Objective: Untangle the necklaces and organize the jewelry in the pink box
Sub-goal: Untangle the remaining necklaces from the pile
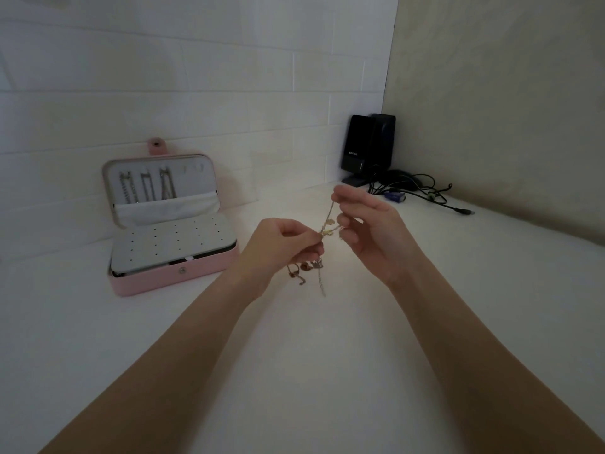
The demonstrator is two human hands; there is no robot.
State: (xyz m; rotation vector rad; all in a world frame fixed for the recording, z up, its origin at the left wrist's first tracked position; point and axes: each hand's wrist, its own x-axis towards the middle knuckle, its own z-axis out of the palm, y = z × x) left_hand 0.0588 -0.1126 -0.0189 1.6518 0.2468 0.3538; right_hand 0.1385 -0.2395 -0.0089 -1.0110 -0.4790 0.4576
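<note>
We pinch the tangled necklaces (327, 229) taut between left hand (281, 247) and right hand (366, 231), exposing the knot; loose ends dangle below. Pink box (170, 224) waits open left of our hands.

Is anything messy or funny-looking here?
Yes: the chains pinched by the left hand and right hand are knotted together. Loose cables sprawl by the speaker.
</note>
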